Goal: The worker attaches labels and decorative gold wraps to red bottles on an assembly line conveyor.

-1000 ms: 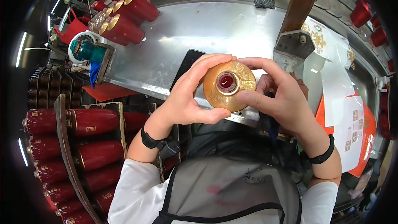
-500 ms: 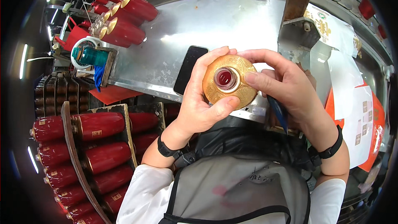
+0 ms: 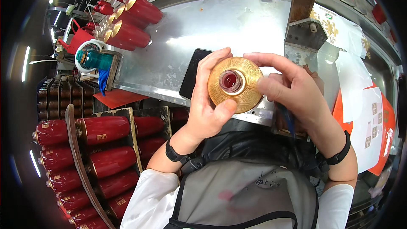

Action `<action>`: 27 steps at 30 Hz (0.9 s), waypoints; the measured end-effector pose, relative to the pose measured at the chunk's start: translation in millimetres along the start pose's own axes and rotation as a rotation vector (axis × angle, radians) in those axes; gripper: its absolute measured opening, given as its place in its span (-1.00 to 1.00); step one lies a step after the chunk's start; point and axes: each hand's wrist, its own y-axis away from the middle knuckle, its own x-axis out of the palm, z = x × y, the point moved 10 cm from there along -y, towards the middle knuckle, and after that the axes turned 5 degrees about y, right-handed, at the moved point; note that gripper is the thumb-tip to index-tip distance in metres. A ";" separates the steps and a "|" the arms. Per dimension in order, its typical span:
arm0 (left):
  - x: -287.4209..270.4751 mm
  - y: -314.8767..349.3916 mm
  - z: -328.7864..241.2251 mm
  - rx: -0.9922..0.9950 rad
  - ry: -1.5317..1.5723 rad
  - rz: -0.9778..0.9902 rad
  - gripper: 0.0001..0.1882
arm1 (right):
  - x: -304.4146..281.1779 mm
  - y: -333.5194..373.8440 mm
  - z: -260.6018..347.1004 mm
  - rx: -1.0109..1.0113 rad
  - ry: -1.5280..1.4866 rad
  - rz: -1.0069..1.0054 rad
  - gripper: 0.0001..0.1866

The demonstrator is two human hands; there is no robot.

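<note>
A bottle [image 3: 243, 97] with an embossed gold shoulder faces up at me, its clear neck uncapped and dark red inside. My left hand [image 3: 203, 110] wraps its left side, thumb on the lower shoulder and fingers along the far side. At the right edge is my right hand [image 3: 292, 85], index fingertip touching the upper rim and thumb, slightly blurred, against the shoulder's side; its other fingers are curled. Below that palm shows a slim dark blue pointed thing [image 3: 288, 121]; whether those curled fingers hold it cannot be seen. The bottle's body is hidden.
A black phone [image 3: 193, 74] lies on the metal table [image 3: 190, 21] beside my left hand. Several red bottles [image 3: 131, 34] stand at the far left. Racked red bottles [image 3: 112, 161] fill the lower left. A metal bracket [image 3: 303, 34] and white sheets [image 3: 369, 123] are on the right.
My right thumb has slid from the top of the gold shoulder outward to its right side. The bottle stays in my left hand, almost unmoved.
</note>
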 end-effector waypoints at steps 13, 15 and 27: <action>7.0 0.3 -8.4 0.053 0.005 -0.039 -0.12 | 4.3 -3.8 4.8 0.052 -0.076 0.004 -0.52; 7.1 1.1 -9.1 0.059 0.029 -0.044 -0.12 | -0.7 -1.8 2.5 0.063 -0.063 -0.015 -0.52; 9.0 2.1 -0.4 0.038 0.050 -0.023 0.00 | 4.4 0.9 0.9 -0.005 -0.164 0.016 -0.57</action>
